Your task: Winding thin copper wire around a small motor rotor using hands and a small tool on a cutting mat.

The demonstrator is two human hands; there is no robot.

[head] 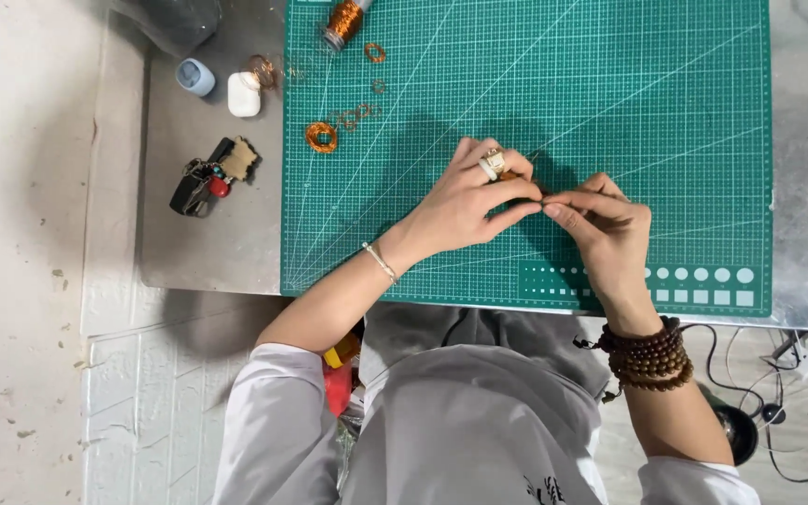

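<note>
Hands meet over the green cutting mat (610, 75); left hand (465, 201) and right hand (610, 229) pinch a small copper-coloured piece (527, 180), mostly hidden between closed fingertips, near the mat's centre; copper wire coil (322, 137) and wire spool (343, 21) lie far left, well apart.

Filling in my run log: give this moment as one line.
left hand: pinching small copper piece with right | right hand: fingertips meet left's | surface: green cutting mat | nearby: copper wire coil, wire spool
</note>
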